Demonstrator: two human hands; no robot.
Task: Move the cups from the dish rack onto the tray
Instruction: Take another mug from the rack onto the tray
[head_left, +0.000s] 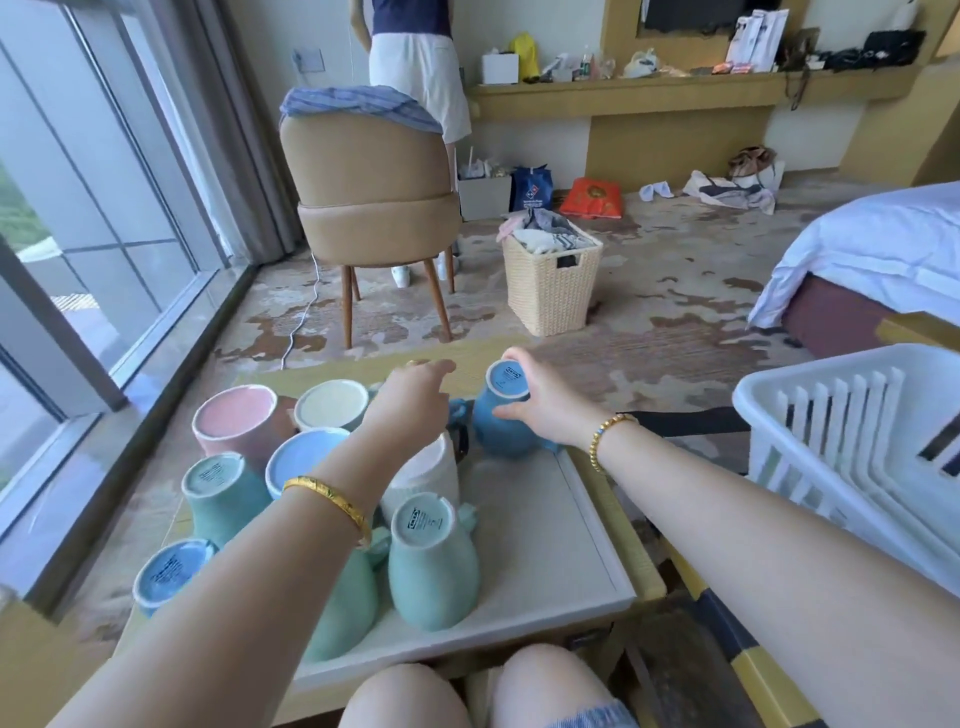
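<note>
A white tray (587, 525) lies on the low wooden desk (631, 540), and most of its left half is packed with cups set upside down. At about two o'clock from the tray stands the white plastic dish rack (852, 447), well apart from it, its slots showing no cups from here. On the tray, the pink cup (239, 421) sits at ten o'clock with the cream cup (332, 405) just beside it. A light blue cup (301, 460) is near the middle, and a white ribbed cup (423, 475) is partly hidden under the left forearm. Toward six o'clock stand three mint green cups (434, 566), one mostly covered by the arm, and a blue cup (169, 574) at the tray's near-left corner.

At the tray's far edge, twelve o'clock, the right hand (540, 400) grips a darker blue mug (504, 415), fingers (511, 413) curled round its body, base up, its rim down at the tray. The left hand (415, 392) reaches alongside it over the far cups; its fingertips are turned away, so I cannot tell whether they hold anything. Each wrist wears a gold bracelet (332, 499).
</note>
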